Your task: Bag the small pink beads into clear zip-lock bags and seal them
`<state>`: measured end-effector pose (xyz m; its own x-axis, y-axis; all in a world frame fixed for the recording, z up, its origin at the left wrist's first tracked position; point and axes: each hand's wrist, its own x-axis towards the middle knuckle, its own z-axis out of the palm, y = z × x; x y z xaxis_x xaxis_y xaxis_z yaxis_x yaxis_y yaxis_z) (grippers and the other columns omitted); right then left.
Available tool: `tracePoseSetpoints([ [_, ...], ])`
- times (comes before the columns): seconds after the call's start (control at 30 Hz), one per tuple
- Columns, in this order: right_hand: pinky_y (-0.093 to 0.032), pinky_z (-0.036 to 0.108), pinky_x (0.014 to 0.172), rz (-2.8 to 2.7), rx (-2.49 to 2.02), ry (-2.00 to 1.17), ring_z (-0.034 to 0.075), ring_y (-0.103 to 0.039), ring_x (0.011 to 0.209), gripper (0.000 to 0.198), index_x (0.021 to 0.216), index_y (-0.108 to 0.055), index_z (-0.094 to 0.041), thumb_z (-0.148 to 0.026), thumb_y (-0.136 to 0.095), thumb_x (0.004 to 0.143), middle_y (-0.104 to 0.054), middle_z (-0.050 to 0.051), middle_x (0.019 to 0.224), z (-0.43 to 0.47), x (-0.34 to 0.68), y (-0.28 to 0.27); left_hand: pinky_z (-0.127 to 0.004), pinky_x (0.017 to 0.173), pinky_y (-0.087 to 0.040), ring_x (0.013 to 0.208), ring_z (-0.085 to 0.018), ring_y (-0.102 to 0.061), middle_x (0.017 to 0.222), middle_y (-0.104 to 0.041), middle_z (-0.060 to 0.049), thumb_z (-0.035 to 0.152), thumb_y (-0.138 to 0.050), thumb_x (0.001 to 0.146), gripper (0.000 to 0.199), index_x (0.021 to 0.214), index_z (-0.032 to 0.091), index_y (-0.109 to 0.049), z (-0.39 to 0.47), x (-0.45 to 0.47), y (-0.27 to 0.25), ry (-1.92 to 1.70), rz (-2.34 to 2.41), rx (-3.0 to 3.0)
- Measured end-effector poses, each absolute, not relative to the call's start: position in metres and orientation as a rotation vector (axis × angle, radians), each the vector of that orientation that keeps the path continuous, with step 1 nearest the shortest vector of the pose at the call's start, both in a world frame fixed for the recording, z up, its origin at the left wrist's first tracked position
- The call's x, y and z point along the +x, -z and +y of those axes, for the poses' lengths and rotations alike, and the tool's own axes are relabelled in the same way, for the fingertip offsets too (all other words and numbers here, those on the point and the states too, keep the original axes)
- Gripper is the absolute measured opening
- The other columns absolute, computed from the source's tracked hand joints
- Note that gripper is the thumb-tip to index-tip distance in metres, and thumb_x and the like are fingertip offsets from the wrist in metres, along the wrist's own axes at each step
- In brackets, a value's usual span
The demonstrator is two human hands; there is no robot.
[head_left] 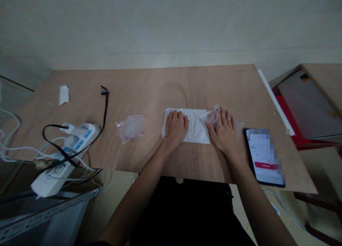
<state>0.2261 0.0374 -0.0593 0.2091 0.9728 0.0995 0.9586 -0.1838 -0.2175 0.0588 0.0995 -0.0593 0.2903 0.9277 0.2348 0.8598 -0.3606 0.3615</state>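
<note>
Pale wall (171,25) ahead, wooden tabletop (141,89) below, and there's the white sheet (198,126) lying right in front of the person! Hands apart: the left hand (176,126) rests on its left end, fingers together, and whether they grip, I can't tell. The right hand (223,130) spreads flat at the other end, touching a crinkled clear bag (212,115). Phone (264,157) to the right, second bag (131,127) out left!

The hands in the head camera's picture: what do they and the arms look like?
Each grip is a human hand: the left hand and right hand show no gloves. The left forearm and right forearm look slim, without watches, cables or markings. Black clothing shows between them.
</note>
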Motion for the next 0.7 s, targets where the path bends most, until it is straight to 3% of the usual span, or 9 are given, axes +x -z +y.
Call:
tracePoseSetpoints([
  [0.23,-0.018,0.054,0.119,-1.786,-2.218,-0.141,0.033,-0.018,0.149,0.069,0.150,-0.025,0.005,-0.043,-0.017,0.100,-0.026,0.025,0.157,0.036,0.231,0.057,-0.040,0.084,-0.045,0.092,-0.027,-0.058,0.094,-0.065,-0.013,0.027,-0.042,0.096,0.024,0.086,0.015,-0.059,0.098,0.056,0.055,-0.650,1.701,2.439],
  [0.47,-0.018,0.057,0.118,-1.640,-2.106,-0.114,0.033,-0.016,0.149,0.068,0.151,-0.021,0.004,-0.040,-0.010,0.099,-0.026,0.025,0.158,0.031,0.237,0.064,-0.040,0.085,-0.047,0.090,-0.025,-0.060,0.090,-0.063,-0.010,0.034,-0.045,0.095,0.021,0.090,0.018,-0.057,0.086,-0.011,0.040,-1.071,1.957,2.172],
  [0.63,-0.014,0.065,0.115,-1.614,-2.086,-0.118,0.037,-0.013,0.149,0.078,0.153,-0.010,0.002,-0.052,-0.021,0.097,-0.020,0.028,0.158,0.029,0.236,0.062,-0.050,0.094,-0.045,0.107,-0.037,-0.058,0.110,-0.063,-0.021,0.051,-0.063,0.080,0.050,0.109,0.011,-0.059,0.086,-0.069,0.039,-0.740,2.431,1.935],
  [0.7,-0.009,0.066,0.115,-1.574,-2.077,-0.124,0.038,-0.009,0.150,0.083,0.153,-0.006,0.004,-0.055,-0.022,0.096,-0.016,0.029,0.159,0.027,0.235,0.060,-0.051,0.094,-0.045,0.111,-0.038,-0.057,0.114,-0.063,-0.022,0.049,-0.061,0.081,0.049,0.110,0.011,-0.062,0.086,-0.080,0.039,-0.611,2.413,1.955],
])
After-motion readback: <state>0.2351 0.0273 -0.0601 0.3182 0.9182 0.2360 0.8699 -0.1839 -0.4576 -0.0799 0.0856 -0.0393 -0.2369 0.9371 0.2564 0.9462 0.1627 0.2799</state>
